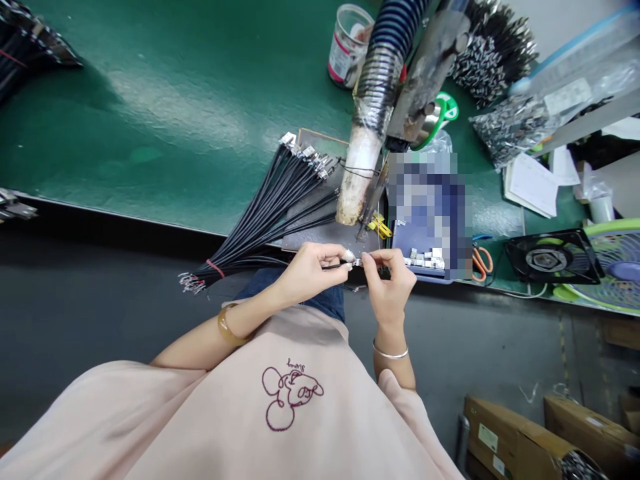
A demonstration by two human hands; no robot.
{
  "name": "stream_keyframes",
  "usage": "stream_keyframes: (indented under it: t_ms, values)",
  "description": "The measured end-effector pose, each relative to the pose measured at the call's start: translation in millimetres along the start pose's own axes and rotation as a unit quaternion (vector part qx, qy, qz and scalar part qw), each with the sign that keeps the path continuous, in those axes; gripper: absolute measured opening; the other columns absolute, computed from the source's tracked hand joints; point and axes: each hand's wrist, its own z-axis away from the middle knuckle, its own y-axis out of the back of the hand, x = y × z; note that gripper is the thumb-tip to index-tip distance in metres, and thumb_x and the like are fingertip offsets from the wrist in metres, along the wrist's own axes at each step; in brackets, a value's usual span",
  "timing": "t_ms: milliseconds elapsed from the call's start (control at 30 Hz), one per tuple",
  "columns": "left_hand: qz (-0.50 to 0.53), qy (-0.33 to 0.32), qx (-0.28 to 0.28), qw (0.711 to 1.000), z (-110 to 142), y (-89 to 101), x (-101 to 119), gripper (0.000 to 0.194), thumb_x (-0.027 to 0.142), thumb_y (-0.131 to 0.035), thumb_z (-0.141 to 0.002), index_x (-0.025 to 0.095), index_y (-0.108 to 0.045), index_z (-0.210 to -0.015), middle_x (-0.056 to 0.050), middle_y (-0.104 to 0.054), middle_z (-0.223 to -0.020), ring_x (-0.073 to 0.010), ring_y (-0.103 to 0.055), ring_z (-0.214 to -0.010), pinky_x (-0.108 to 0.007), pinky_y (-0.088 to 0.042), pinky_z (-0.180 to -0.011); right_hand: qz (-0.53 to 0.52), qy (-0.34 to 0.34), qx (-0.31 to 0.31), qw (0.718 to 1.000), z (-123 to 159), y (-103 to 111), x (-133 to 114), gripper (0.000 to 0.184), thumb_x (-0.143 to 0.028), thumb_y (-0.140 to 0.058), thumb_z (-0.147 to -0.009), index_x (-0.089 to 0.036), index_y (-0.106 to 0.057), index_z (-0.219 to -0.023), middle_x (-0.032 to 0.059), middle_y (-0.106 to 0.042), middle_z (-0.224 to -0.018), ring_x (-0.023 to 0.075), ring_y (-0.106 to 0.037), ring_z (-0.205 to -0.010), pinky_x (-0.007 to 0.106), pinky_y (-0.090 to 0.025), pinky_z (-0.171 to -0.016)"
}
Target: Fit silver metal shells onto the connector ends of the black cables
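My left hand (320, 270) pinches a thin black cable (334, 267) close to its end, at the front edge of the bench. Opposite it, my right hand (387, 280) pinches a small metal connector (358, 262) at the cable's tip; the fingertips hide most of it. To the left, a bundle of black cables (260, 213) with metal connectors at the far ends lies across a dark board (320, 233), tied by a red band (215, 269). A blue tray (425, 270) with several small metal connector pieces (425, 257) sits right of my hands.
A ribbed hose (373, 100) and a metal arm (425, 73) hang over the board. Beside the tray are a yellow clip-like piece (381, 227), orange-handled scissors (481, 261) and a black fan (554, 257). Behind stand a clear tub (347, 50) and a solder spool (440, 120). Cartons (520, 433) are on the floor.
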Motion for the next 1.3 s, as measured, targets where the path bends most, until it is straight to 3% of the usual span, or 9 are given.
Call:
stream_keyframes:
  t_ms: [100,200,367,467,700,867,967,1100,1300]
  values:
    - [0.003,-0.010,0.021,1.000,-2.2,-3.9,-4.0,0.016,0.024,-0.066,-0.082,0.011,-0.075,-0.083,0.001,-0.062,-0.064,-0.0081,-0.050,-0.057,-0.020,-0.039,-0.055,-0.011,-0.018,0.047,0.999,4.9,4.8,-1.7,0.008,-0.029,-0.061,-0.092,-0.022,-0.062,-0.088,0.0020,-0.075,-0.091,0.0115,-0.069,-0.067,0.026,-0.056,-0.064]
    - [-0.016,-0.026,0.046,0.998,-4.2,-3.9,-4.7,0.022,0.026,-0.063,-0.086,0.010,-0.078,-0.090,-0.004,-0.072,-0.075,-0.0119,-0.059,-0.065,-0.022,-0.047,-0.062,-0.025,-0.061,0.103,0.993,11.4,9.2,-1.1,0.009,-0.030,-0.057,-0.094,-0.022,-0.060,-0.091,-0.0031,-0.069,-0.072,0.0077,-0.058,-0.047,0.022,-0.047,-0.050]
    - [-0.068,-0.051,0.042,0.995,-3.8,-1.3,-3.8,0.025,0.018,-0.057,-0.086,0.008,-0.078,-0.093,-0.005,-0.072,-0.070,-0.0106,-0.056,-0.057,-0.021,-0.046,-0.056,0.066,-0.009,-0.020,0.998,13.3,2.6,-1.1,0.012,-0.031,-0.063,-0.090,-0.020,-0.066,-0.086,-0.0096,-0.046,-0.052,0.0044,-0.044,-0.044,0.019,-0.036,-0.049]
    - [-0.095,-0.075,0.020,0.992,-2.9,-0.4,-4.3,0.025,0.016,-0.054,-0.088,0.009,-0.078,-0.091,-0.005,-0.073,-0.073,-0.0104,-0.057,-0.058,-0.020,-0.046,-0.057,0.073,0.017,-0.029,0.997,10.0,-6.5,-1.3,0.010,-0.027,-0.062,-0.090,-0.019,-0.065,-0.084,-0.0101,-0.042,-0.052,0.0037,-0.042,-0.045,0.019,-0.035,-0.052]
    - [-0.104,-0.098,0.033,0.989,-0.1,-1.1,-6.8,0.018,0.021,-0.064,-0.086,0.010,-0.078,-0.091,-0.005,-0.075,-0.077,-0.0110,-0.060,-0.062,-0.019,-0.044,-0.057,-0.145,-0.124,-0.088,0.978,8.9,-6.5,2.1,0.024,-0.035,-0.058,-0.090,-0.020,-0.058,-0.072,-0.0087,-0.042,-0.053,0.0050,-0.037,-0.043,0.020,-0.031,-0.043]
    - [-0.028,-0.015,0.044,0.998,-2.4,-1.3,-5.0,0.022,0.028,-0.064,-0.086,0.011,-0.076,-0.078,-0.003,-0.069,-0.069,-0.0101,-0.055,-0.060,-0.020,-0.041,-0.055,-0.203,-0.108,0.068,0.971,10.6,3.9,0.3,0.012,-0.034,-0.057,-0.090,-0.022,-0.061,-0.093,-0.0095,-0.046,-0.052,0.0068,-0.042,-0.041,0.021,-0.034,-0.042]
    - [0.030,0.003,0.052,0.998,-7.3,-0.6,-5.5,0.019,0.027,-0.066,-0.083,0.012,-0.074,-0.074,-0.003,-0.070,-0.071,-0.0112,-0.058,-0.065,-0.021,-0.045,-0.062,-0.208,-0.070,0.129,0.967,11.5,6.9,-2.1,0.018,-0.024,-0.050,-0.095,-0.026,-0.052,-0.112,-0.0082,-0.065,-0.065,0.0060,-0.050,-0.039,0.021,-0.042,-0.044]
    - [0.063,0.022,0.053,0.996,-13.3,-0.1,-3.6,0.018,0.027,-0.067,-0.081,0.012,-0.073,-0.074,-0.001,-0.068,-0.067,-0.0101,-0.055,-0.061,-0.021,-0.044,-0.061,-0.075,-0.008,0.089,0.993,13.2,0.6,0.2,0.016,-0.018,-0.055,-0.094,-0.025,-0.059,-0.108,0.0007,-0.077,-0.099,0.0133,-0.076,-0.077,0.029,-0.061,-0.071]
    - [0.071,0.011,0.064,0.995,-18.9,-1.5,-0.3,0.019,0.027,-0.065,-0.081,0.012,-0.071,-0.072,-0.001,-0.066,-0.066,-0.0099,-0.054,-0.061,-0.021,-0.044,-0.062,-0.059,0.037,0.046,0.997,9.3,-15.1,8.3,0.006,-0.016,-0.063,-0.088,-0.022,-0.061,-0.086,0.0055,-0.076,-0.107,0.0170,-0.075,-0.095,0.030,-0.063,-0.077]
